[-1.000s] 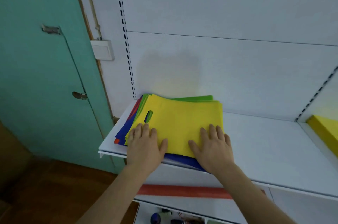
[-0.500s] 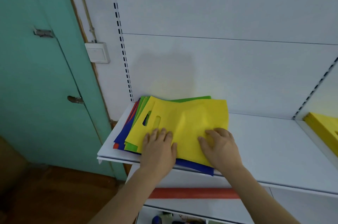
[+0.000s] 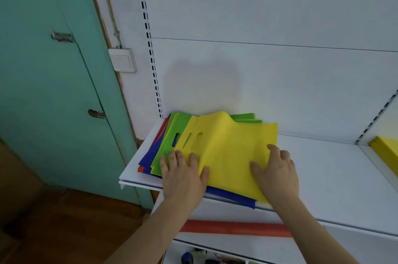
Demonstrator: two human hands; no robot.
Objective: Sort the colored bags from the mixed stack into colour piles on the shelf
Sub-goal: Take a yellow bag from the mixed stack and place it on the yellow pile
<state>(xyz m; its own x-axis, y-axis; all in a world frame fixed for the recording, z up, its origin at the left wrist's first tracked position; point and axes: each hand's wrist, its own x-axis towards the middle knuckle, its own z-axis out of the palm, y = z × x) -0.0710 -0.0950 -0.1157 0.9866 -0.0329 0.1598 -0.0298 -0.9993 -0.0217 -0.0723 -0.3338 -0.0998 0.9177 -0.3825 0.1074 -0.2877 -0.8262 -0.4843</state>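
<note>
Top yellow bag (image 3: 228,151) under both hands' fingers (image 3: 273,149) (rear edge lifted)

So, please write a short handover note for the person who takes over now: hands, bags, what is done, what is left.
Left hand: flat, open, pressing the mixed stack down at its front left.
Right hand: on the top yellow bag, which is rumpled and skewed right; no closed grip visible.
Yellow pile: started at the far right of the shelf.
Left: move this yellow bag there, then sort the green, blue and red bags.
</note>
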